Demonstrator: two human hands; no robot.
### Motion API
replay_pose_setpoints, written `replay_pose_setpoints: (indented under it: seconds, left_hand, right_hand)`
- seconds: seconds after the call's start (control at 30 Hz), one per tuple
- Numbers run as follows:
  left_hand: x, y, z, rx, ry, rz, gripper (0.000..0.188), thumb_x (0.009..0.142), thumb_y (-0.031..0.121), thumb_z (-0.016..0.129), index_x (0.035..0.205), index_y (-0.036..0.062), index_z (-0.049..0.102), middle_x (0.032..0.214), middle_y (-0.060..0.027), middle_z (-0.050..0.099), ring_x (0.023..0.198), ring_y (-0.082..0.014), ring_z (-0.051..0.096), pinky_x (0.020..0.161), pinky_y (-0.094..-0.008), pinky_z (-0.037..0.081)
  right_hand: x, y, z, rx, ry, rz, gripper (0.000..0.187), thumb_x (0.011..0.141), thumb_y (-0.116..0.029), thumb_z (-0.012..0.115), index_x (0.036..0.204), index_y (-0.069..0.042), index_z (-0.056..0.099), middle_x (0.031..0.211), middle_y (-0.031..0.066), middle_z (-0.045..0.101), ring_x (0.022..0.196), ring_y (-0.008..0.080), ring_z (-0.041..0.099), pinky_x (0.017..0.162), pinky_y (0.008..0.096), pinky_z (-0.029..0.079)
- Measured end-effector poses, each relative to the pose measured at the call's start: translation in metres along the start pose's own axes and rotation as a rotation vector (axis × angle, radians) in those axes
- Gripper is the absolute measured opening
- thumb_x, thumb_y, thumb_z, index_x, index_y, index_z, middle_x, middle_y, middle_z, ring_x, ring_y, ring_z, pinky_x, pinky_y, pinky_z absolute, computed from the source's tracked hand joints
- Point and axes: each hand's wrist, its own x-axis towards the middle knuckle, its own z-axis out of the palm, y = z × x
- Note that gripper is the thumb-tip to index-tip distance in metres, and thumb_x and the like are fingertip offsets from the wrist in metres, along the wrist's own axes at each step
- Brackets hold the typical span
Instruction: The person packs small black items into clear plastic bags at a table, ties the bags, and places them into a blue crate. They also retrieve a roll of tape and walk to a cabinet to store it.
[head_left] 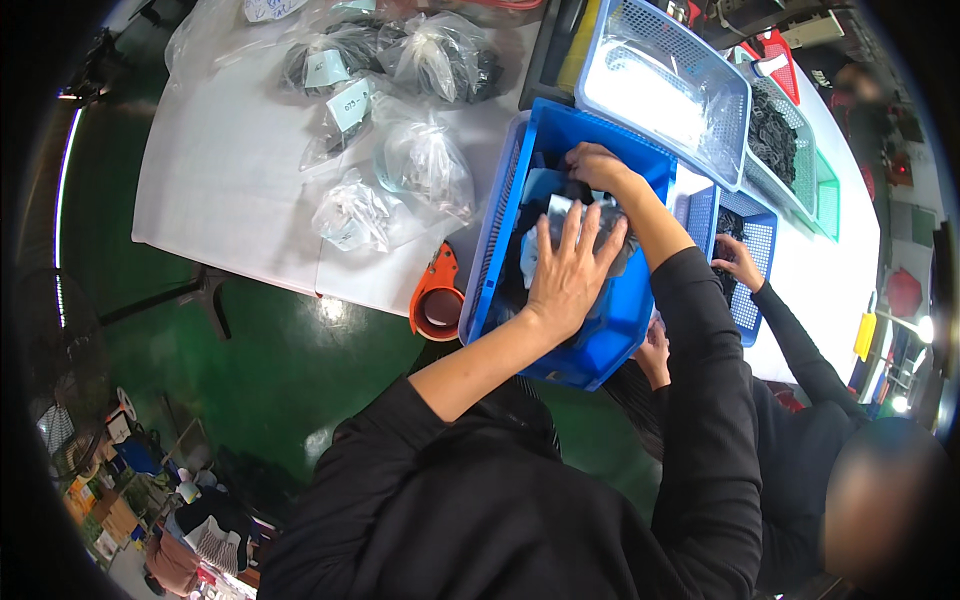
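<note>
Black sleeves, two of them, were pushed up from the person's bare forearms. The left hand (568,280) was spread wide, palm down, over plastic packets (562,207) inside a blue bin (632,295). The right hand (600,168) was bent narrow at the bin's far end, its fingers pointing down among the packets; whether it gripped one could not be told. At least two packets showed pale labels, but the overlap hid their full number.

One light-blue slotted basket (491,230) showed along the bin's left side, and one orange tape dispenser (437,290) sat just beside it at the edge of a white table (215,180). Farther left, five clear bags (425,160) lay grouped, two at the back holding dark contents.

Beyond the bin stood one pale-blue basket (738,125) of clear plastic, then one mint-green basket (803,160) of black pieces. To the right, one blue mesh basket (763,225) held more black pieces, with one hand of a co-worker (740,262) at it; a second bare hand (653,352) showed beside the bin's near right corner. Underneath spread a green floor (330,370).
</note>
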Motion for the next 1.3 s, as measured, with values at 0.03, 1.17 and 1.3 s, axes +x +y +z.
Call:
replay_pose_setpoints:
  seconds: [0.03,1.17,1.3]
  left_hand:
    - [-0.003,0.002,-0.006,0.035,0.096,-0.004,0.047,0.078,0.012,0.054,0.125,0.0127,0.047,0.117,-0.0152,0.048,0.111,-0.0312,0.043,0.091,-0.0476,0.034]
    - [-0.083,-0.321,-0.061,-0.218,-0.189,0.003,0.030,0.071,0.004,0.053,0.100,0.0079,0.058,0.092,-0.0140,0.057,0.089,-0.0309,0.056,0.078,-0.0367,0.045]
    - [-0.112,-0.271,-0.141,-0.285,-0.211,-0.154,0.026,0.067,0.005,0.053,0.091,-0.0008,0.059,0.088,-0.0159,0.057,0.082,-0.0336,0.056,0.073,-0.0366,0.045]
  right_hand:
    - [0.002,0.004,0.007,0.004,0.025,0.013,0.026,0.075,-0.012,0.058,0.099,-0.005,0.064,0.108,0.0160,0.060,0.102,0.0304,0.057,0.086,0.0386,0.045]
    - [-0.200,-0.225,-0.094,0.405,1.054,-0.435,0.033,0.070,0.007,0.051,0.100,-0.004,0.060,0.087,0.0119,0.062,0.077,0.0191,0.060,0.073,0.0251,0.044]
    - [-0.312,-0.237,-0.070,0.376,1.233,-0.337,0.032,0.058,0.004,0.059,0.089,-0.002,0.062,0.079,0.0101,0.062,0.071,0.0230,0.061,0.069,0.0265,0.046]
